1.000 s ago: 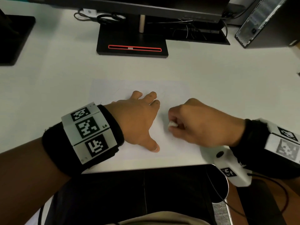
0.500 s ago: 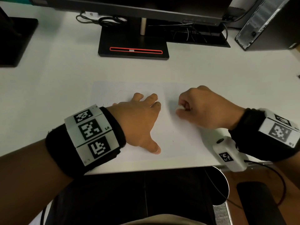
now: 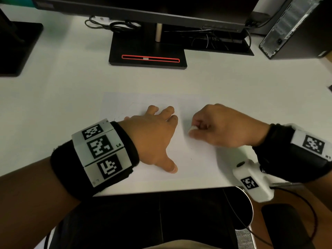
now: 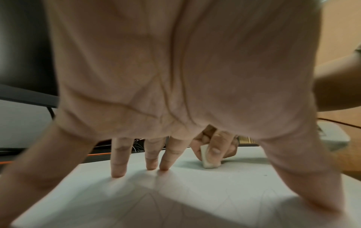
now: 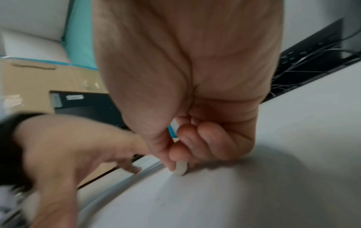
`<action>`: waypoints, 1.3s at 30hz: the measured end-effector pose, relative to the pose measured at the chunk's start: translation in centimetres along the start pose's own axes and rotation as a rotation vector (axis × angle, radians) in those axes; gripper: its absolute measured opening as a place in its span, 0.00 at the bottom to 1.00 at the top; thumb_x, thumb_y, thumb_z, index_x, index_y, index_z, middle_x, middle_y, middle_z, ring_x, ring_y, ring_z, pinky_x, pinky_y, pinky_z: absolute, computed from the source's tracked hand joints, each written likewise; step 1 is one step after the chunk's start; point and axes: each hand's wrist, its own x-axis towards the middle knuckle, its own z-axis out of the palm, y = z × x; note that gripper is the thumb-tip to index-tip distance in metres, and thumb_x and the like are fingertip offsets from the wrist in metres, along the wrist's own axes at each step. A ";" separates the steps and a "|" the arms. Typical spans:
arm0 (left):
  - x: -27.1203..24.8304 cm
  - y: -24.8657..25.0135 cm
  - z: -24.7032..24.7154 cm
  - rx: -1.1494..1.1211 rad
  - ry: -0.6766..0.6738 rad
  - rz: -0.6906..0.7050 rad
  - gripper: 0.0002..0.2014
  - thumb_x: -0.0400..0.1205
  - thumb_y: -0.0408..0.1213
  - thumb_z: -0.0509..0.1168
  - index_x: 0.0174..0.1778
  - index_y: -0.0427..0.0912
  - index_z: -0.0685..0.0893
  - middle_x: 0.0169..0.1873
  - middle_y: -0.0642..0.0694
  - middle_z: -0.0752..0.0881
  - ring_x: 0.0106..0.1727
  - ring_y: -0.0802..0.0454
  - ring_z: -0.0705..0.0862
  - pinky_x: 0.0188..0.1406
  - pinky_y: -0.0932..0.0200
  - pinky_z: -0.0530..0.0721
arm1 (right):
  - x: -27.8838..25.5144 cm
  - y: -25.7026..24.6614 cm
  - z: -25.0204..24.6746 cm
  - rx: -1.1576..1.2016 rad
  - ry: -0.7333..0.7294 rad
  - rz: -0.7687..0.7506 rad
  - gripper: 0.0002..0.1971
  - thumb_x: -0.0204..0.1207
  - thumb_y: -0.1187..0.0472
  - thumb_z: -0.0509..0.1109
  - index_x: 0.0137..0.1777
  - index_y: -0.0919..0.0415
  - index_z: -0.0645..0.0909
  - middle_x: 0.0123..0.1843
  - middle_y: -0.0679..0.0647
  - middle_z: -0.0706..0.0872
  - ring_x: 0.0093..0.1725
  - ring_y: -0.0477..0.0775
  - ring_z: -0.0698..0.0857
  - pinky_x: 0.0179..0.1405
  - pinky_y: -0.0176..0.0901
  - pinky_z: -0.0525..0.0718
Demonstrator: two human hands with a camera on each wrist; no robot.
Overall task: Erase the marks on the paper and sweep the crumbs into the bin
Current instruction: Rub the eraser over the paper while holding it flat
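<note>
A white sheet of paper (image 3: 194,157) lies on the white desk near its front edge. My left hand (image 3: 152,133) lies flat on the paper's left half with fingers spread, and its fingertips (image 4: 119,172) press the sheet. Right of it, my right hand (image 3: 221,126) pinches a small white eraser (image 3: 193,128) between thumb and fingers. The eraser's (image 4: 210,163) lower end touches the paper's right half, and it shows again as the eraser (image 5: 181,168) in the right wrist view. Faint pencil lines (image 4: 156,202) show under my left palm. A tiny dark speck (image 3: 191,158) sits on the sheet.
A monitor stand (image 3: 148,53) with a red-outlined slot sits behind the paper, with cables (image 3: 115,25) and a dark tray behind. A computer tower (image 3: 294,27) stands at back right, another black base (image 3: 16,45) at back left. A round metal bin rim (image 3: 249,209) shows under the desk's front edge.
My right hand with the eraser moved up and right on the paper, then back down and left. The left hand stayed pressed on the sheet.
</note>
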 end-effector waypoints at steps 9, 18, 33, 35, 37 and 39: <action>0.0 -0.1 0.1 0.012 0.006 0.003 0.62 0.68 0.74 0.70 0.87 0.45 0.46 0.85 0.60 0.34 0.87 0.46 0.37 0.72 0.31 0.74 | 0.1 0.0 -0.2 0.004 -0.056 0.054 0.21 0.81 0.53 0.69 0.33 0.69 0.74 0.26 0.58 0.73 0.26 0.51 0.68 0.28 0.46 0.70; 0.1 -0.1 0.0 0.006 -0.001 0.003 0.63 0.68 0.74 0.70 0.88 0.46 0.43 0.85 0.59 0.33 0.87 0.46 0.36 0.73 0.31 0.73 | 0.3 0.3 -0.5 0.044 -0.129 0.102 0.23 0.83 0.53 0.67 0.28 0.65 0.69 0.25 0.53 0.67 0.24 0.48 0.64 0.25 0.42 0.66; -0.1 0.0 0.0 0.004 -0.001 0.000 0.62 0.68 0.74 0.70 0.88 0.46 0.45 0.85 0.60 0.34 0.87 0.46 0.37 0.74 0.31 0.72 | 1.3 0.8 -1.3 0.055 -0.062 0.199 0.23 0.82 0.56 0.67 0.27 0.62 0.66 0.24 0.53 0.65 0.23 0.49 0.62 0.24 0.43 0.65; -0.1 0.0 0.0 -0.003 -0.005 0.001 0.62 0.68 0.73 0.71 0.87 0.46 0.45 0.85 0.60 0.34 0.87 0.46 0.37 0.74 0.32 0.72 | 1.0 0.2 -0.9 0.073 -0.119 0.157 0.23 0.82 0.56 0.67 0.27 0.62 0.66 0.24 0.52 0.63 0.23 0.47 0.60 0.23 0.41 0.63; -0.1 0.0 -0.1 -0.001 -0.006 0.001 0.62 0.68 0.73 0.70 0.87 0.45 0.45 0.85 0.60 0.34 0.87 0.46 0.37 0.74 0.32 0.72 | 1.1 0.5 -1.0 0.090 -0.115 0.187 0.22 0.82 0.56 0.67 0.27 0.62 0.67 0.24 0.52 0.64 0.22 0.47 0.61 0.23 0.42 0.64; -0.1 0.1 -0.1 0.005 -0.004 -0.001 0.62 0.68 0.74 0.70 0.87 0.46 0.45 0.85 0.60 0.34 0.87 0.46 0.37 0.74 0.31 0.72 | 1.5 1.0 -1.4 0.084 -0.055 0.240 0.22 0.81 0.56 0.67 0.27 0.61 0.67 0.24 0.53 0.65 0.23 0.49 0.62 0.25 0.44 0.65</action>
